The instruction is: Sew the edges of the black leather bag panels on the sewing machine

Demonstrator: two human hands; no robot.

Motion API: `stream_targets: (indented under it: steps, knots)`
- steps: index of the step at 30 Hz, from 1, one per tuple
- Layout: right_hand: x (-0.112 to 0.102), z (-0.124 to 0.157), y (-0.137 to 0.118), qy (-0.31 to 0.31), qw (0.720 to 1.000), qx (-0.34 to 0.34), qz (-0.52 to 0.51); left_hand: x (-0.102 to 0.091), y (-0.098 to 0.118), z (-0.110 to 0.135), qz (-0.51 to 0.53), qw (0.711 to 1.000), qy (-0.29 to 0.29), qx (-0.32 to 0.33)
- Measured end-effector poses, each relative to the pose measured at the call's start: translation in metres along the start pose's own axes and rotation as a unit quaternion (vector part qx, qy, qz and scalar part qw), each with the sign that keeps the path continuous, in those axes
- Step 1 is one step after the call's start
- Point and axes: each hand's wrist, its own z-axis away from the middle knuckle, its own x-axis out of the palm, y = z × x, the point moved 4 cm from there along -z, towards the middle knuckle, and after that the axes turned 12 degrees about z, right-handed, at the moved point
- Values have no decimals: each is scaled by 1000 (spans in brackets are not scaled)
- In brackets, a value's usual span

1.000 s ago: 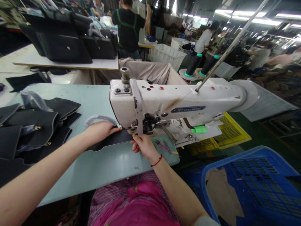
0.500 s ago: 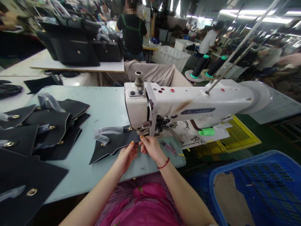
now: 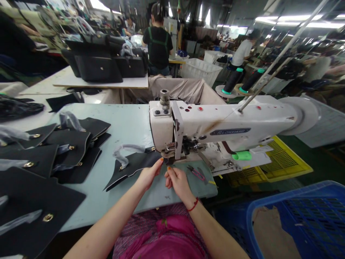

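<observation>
A black leather-like bag panel (image 3: 136, 160) with a plastic-wrapped handle (image 3: 126, 148) and gold fittings lies on the pale table, its right end under the head of a white sewing machine (image 3: 164, 126). My left hand (image 3: 150, 175) grips the panel's near edge, thumb on top close to the presser foot. Just right of the panel is my right hand (image 3: 176, 181), fingers curled and thumb against the forefinger. Whatever is in that pinch, if anything, is too small to make out. Pink-handled thread snips (image 3: 198, 174) lie right of my right hand.
Several similar black panels (image 3: 71, 140) are piled on the table's left. Finished black bags (image 3: 99, 66) stand on a board behind. A blue basket (image 3: 253, 216) and a yellow crate (image 3: 292, 162) are at the right. Two black thread cones (image 3: 233, 81) rise behind the machine. Other people work farther back.
My right hand has come off the panel's edge and moved slightly toward me. My left thumb has shifted up toward the presser foot. The whole view has turned slightly.
</observation>
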Motion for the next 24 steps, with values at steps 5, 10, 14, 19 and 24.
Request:
stream_targets:
  steps: [5, 10, 14, 19, 24]
  knots:
    - [5, 20, 44, -19, 998, 54, 13, 4, 2, -7, 27, 1000, 0, 4]
    - [10, 25, 78, -31, 997, 68, 35, 5, 4, -9, 10, 999, 42, -6]
    - [11, 22, 84, -33, 997, 54, 39, 7, 7, -7, 7, 998, 69, -2]
    - [10, 23, 82, -33, 998, 35, 52, 9, 7, -5, 12, 995, 103, -1]
    - [11, 24, 85, -33, 998, 24, 53, 15, 2, -1, 42, 986, 161, 27]
